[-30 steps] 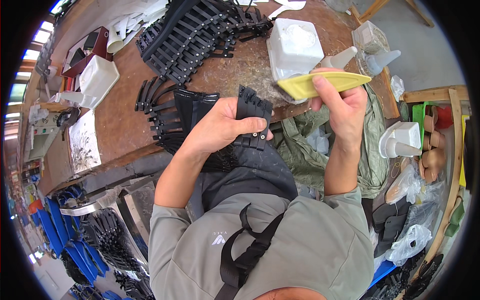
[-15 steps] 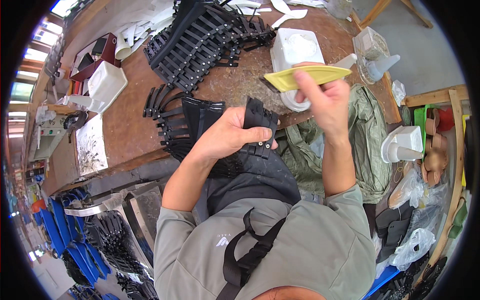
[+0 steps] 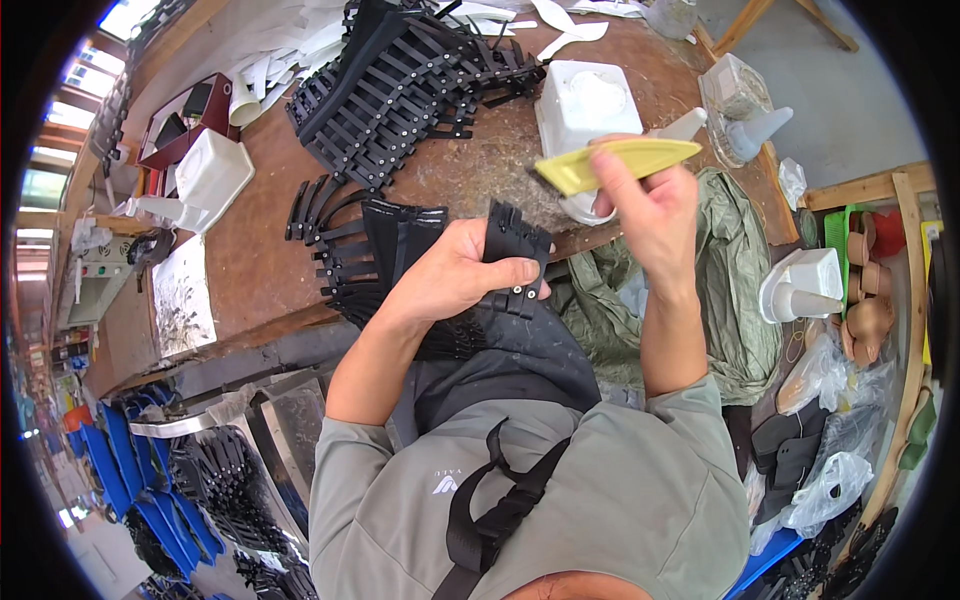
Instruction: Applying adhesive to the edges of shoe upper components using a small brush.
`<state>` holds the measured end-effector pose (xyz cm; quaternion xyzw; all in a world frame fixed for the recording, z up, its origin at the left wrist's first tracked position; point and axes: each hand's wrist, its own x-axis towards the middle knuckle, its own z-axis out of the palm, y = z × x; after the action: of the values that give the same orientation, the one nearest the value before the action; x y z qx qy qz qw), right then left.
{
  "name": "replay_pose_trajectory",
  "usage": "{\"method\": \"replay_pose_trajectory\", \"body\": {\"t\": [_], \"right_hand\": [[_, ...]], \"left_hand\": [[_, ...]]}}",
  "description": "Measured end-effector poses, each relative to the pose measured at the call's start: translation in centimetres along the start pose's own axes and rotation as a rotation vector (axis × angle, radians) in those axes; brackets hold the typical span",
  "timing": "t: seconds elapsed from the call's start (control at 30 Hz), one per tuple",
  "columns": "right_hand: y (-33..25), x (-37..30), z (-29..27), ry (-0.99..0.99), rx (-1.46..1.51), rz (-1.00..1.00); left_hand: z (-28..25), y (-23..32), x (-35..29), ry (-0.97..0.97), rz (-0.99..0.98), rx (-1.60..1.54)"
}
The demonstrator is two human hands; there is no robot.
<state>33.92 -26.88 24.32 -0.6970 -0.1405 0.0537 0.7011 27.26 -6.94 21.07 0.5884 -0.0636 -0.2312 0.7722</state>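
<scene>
We note the left hand gripping a black strapped leather piece; the right hand pinches a flat yellow plastic brush above the brown wooden surface.

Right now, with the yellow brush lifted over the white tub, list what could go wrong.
1. The yellow brush in the right hand hangs above the table edge and the green sheet; anything wet on it may drip there.
2. The left hand pinches only one end of the black strap piece, so it could slip.
3. The white tub sits near the edge; a knock could tip it.
</scene>
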Motion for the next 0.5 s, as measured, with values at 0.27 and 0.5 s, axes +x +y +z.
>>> {"method": "replay_pose_trajectory", "body": {"t": [0.27,0.5], "right_hand": [[1.0,-0.4,0.1,0.060,0.019,-0.088],[5.9,-0.2,-4.6,0.193,-0.183,-0.031]], "left_hand": [[0.5,0.3,-0.3,0.046,0.018,0.011],[0.1,0.2,-0.3,0.083,0.007,-0.041]]}}
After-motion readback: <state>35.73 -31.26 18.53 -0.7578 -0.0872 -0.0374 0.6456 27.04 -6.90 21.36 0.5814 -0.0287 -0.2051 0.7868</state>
